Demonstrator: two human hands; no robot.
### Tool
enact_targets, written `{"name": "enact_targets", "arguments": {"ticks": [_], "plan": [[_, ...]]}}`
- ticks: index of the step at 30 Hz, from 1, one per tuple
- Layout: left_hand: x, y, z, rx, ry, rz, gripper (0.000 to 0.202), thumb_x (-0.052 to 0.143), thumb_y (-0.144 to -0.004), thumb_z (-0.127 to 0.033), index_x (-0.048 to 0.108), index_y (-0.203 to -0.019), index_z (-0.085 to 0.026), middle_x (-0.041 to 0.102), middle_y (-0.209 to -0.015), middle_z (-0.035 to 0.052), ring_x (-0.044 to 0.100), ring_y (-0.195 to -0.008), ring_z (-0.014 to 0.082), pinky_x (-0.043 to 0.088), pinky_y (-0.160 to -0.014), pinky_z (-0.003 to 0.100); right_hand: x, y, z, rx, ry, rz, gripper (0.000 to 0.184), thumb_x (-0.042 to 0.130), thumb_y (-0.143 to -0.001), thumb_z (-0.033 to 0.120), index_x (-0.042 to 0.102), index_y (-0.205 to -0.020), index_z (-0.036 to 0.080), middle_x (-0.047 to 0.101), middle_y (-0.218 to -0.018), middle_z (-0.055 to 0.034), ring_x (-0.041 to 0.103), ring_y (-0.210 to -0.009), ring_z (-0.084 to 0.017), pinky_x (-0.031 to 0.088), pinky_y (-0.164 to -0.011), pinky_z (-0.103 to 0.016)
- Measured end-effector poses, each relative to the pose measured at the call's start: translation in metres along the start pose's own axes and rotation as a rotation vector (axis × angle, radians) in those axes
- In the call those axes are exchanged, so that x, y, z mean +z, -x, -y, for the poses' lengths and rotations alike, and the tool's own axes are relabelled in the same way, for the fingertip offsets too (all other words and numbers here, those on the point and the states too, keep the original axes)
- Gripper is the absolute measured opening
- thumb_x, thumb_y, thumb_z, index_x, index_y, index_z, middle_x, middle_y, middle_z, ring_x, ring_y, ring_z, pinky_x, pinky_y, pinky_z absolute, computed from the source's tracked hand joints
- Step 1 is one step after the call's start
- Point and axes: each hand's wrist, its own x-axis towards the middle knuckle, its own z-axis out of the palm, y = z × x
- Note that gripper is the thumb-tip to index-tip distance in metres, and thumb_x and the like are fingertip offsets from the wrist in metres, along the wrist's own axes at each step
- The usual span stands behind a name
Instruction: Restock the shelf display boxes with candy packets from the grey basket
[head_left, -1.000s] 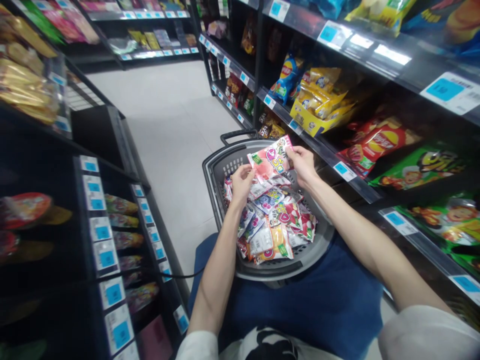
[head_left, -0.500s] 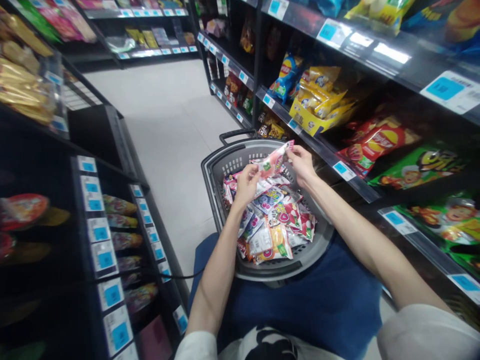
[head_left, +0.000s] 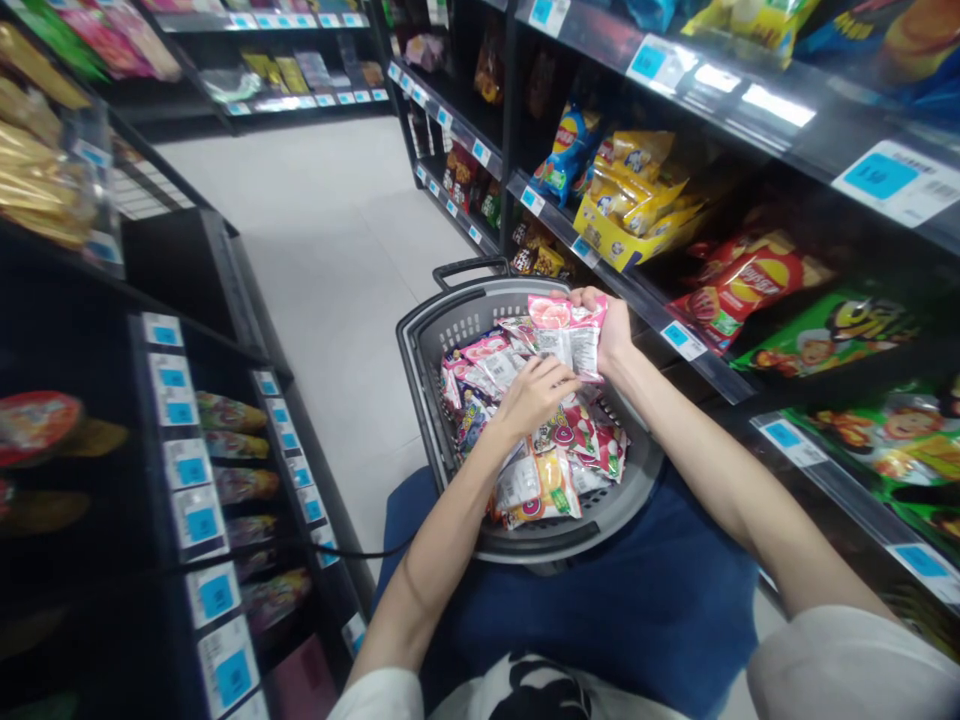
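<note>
A pink-and-white candy packet (head_left: 566,335) is in my right hand (head_left: 615,325), its printed back facing up and the fingers curled behind its far edge. My left hand (head_left: 536,395) hovers just below and left of that packet, palm down, fingers stretched out towards its lower edge; whether the fingertips touch it I cannot tell. Under both hands stands a grey plastic shopping basket (head_left: 420,400). Several small candy packets lie jumbled in it, among them an orange packet (head_left: 555,482) near the front and red-and-white packets (head_left: 609,450) on the right.
On the right, shelves hold red chip bags (head_left: 757,285), a yellow display box of snacks (head_left: 611,235) and green snack bags (head_left: 817,335). The left rack (head_left: 187,470) carries price tags and packets. A pale tiled floor (head_left: 322,240) runs between them. The basket rests against my knees.
The pink packet has turned over to show its back and now sits in my right hand alone. My left hand has let go of it and shifted right and down.
</note>
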Motion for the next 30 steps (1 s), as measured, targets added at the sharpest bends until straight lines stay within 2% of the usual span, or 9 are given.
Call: {"name": "enact_targets", "arguments": {"ticks": [4,7,9,12,15,19,23,27,30], "plan": [[0.002,0.001,0.001,-0.083,-0.074,-0.093,0.016,0.057,-0.105,-0.021,0.073,-0.108,-0.019,0.073,-0.105,0.007,0.06,-0.101,0.0214,0.043,-0.088,0.038,0.002,0.003,0.001,0.015,-0.066,-0.014,0.026,0.046,-0.072,0.024,0.023,-0.061,0.02,0.047,-0.074,-0.006,0.063,-0.094,-0.023,0.055,-0.096,-0.042],[0.002,0.001,0.002,-0.131,-0.079,-0.147,0.017,0.056,-0.103,-0.022,0.071,-0.11,-0.018,0.072,-0.106,0.0086,0.062,-0.102,0.0233,0.044,-0.088,0.039,0.001,0.002,0.0,-0.02,-0.055,-0.02,0.031,0.049,-0.075,0.027,0.022,-0.062,0.02,0.046,-0.074,-0.0054,0.062,-0.091,-0.022,0.056,-0.095,-0.041],[0.002,0.0,0.002,-0.174,0.008,-0.15,0.019,0.055,-0.101,-0.02,0.07,-0.111,-0.017,0.072,-0.104,0.0098,0.063,-0.102,0.0238,0.047,-0.088,0.039,0.0,0.0,-0.001,-0.063,0.003,-0.008,0.031,0.05,-0.077,0.029,0.023,-0.063,0.02,0.046,-0.075,-0.0048,0.061,-0.088,-0.021,0.055,-0.094,-0.038],[0.003,0.0,0.0,-0.236,0.17,-0.193,0.018,0.054,-0.096,-0.02,0.068,-0.107,-0.017,0.07,-0.099,0.0095,0.065,-0.1,0.0231,0.052,-0.088,0.038,-0.003,-0.006,-0.002,-0.156,0.108,0.005,0.019,0.051,-0.074,0.026,0.036,-0.065,0.02,0.05,-0.078,-0.0025,0.059,-0.082,-0.017,0.053,-0.088,-0.031],[0.004,0.0,-0.001,-0.359,0.254,-0.336,0.014,0.056,-0.092,-0.022,0.065,-0.104,-0.018,0.068,-0.094,0.0074,0.065,-0.092,0.0207,0.054,-0.084,0.034,-0.01,-0.012,0.002,-0.237,0.202,-0.003,0.004,0.056,-0.069,0.017,0.053,-0.07,0.019,0.055,-0.077,0.0004,0.054,-0.074,-0.013,0.049,-0.079,-0.025],[-0.001,0.003,0.005,-0.599,0.392,-0.471,0.008,0.062,-0.092,-0.026,0.059,-0.097,-0.02,0.064,-0.085,0.0034,0.062,-0.075,0.0164,0.05,-0.074,0.029,-0.017,-0.01,0.013,-0.351,0.321,0.095,0.01,0.074,-0.074,0.018,0.064,-0.076,0.019,0.064,-0.081,0.0009,0.058,-0.078,-0.013,0.049,-0.076,-0.025],[-0.011,0.007,0.019,-0.766,0.547,-0.501,0.026,0.066,-0.097,-0.041,0.056,-0.085,-0.021,0.063,-0.077,0.0014,0.058,-0.068,0.0147,0.042,-0.068,0.026,-0.02,-0.005,0.018,-0.394,0.457,0.164,0.014,0.08,-0.085,0.031,0.073,-0.087,0.019,0.069,-0.086,-0.0003,0.059,-0.071,-0.014,0.049,-0.069,-0.028],[-0.014,0.008,0.028,-0.858,0.59,-0.542,0.043,0.063,-0.1,-0.053,0.053,-0.074,-0.02,0.052,-0.06,-0.0021,0.05,-0.057,0.0119,0.035,-0.063,0.025,-0.024,-0.008,0.014,-0.505,0.576,0.104,0.008,0.079,-0.087,0.026,0.076,-0.087,0.019,0.072,-0.091,-0.0018,0.062,-0.081,-0.015,0.05,-0.077,-0.029],[-0.013,0.007,0.031,-0.867,0.657,-0.542,0.047,0.059,-0.1,-0.062,0.057,-0.078,-0.02,0.055,-0.061,-0.0022,0.051,-0.054,0.0116,0.034,-0.058,0.025,-0.026,-0.012,0.013,-0.52,0.624,0.094,0.01,0.078,-0.088,0.029,0.076,-0.087,0.019,0.072,-0.09,-0.0017,0.062,-0.08,-0.015,0.049,-0.075,-0.029]]}}
